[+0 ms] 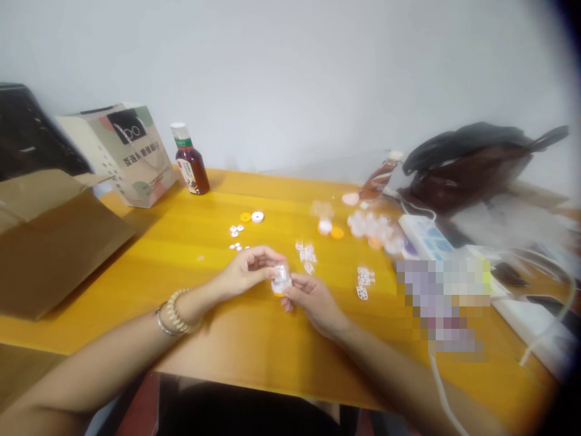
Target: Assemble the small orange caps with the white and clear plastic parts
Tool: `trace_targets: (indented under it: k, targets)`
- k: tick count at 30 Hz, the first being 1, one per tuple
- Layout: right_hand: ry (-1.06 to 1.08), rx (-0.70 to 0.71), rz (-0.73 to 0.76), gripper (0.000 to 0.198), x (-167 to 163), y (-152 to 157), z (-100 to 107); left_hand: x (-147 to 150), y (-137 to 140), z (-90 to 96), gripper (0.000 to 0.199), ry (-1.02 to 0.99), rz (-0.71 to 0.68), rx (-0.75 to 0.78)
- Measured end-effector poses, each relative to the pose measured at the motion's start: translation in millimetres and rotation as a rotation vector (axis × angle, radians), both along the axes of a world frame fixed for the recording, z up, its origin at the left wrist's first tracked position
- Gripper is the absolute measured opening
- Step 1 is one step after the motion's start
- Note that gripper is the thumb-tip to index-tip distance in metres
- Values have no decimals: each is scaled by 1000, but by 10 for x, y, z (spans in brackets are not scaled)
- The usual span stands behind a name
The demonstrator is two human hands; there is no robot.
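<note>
Just above the table's middle, my left hand (254, 269) pinches a small white piece with dark spots (281, 270). Right under that piece, my right hand (313, 300) grips a small clear round container (280, 284) with an orange bottom edge. The two hands almost meet, and the piece is at the container's top; whether it is inside is too blurred to tell. Beyond my left hand lie several small white discs (236, 230), an orange ring (245, 217) and a white ring (258, 217). Flat white pieces with holes (307, 253) lie beyond my right hand.
More white perforated pieces (363, 283) lie to the right, below a cluster of clear round parts (374, 227). A cardboard box (59, 242), paper bag (131, 157) and dark red bottle (193, 166) stand left. On the right are a brown bottle (379, 178), power strip (426, 239) and dark bag (472, 169).
</note>
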State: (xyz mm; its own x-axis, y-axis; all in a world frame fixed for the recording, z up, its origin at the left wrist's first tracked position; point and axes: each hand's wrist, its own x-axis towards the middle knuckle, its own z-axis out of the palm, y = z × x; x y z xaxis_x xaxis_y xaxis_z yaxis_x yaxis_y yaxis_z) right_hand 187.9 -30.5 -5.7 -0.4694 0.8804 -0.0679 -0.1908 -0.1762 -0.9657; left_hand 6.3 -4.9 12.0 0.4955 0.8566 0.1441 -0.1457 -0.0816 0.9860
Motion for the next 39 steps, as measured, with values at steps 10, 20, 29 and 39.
trace_targets:
  k: [10, 20, 29, 39]
  targets:
    - [-136, 137, -181, 21, -44, -26, 71, 219, -145, -107, 24, 98, 442, 200]
    - [43, -61, 11, 24, 25, 40, 50, 43, -53, 86, 26, -44, 81, 88]
    - [-67, 49, -108, 24, -15, 4, 57, 94, -69, -18, 12, 61, 297, 267]
    - [-31, 27, -53, 23, -8, 1, 55, 70, -43, 4, 15, -33, 167, 84]
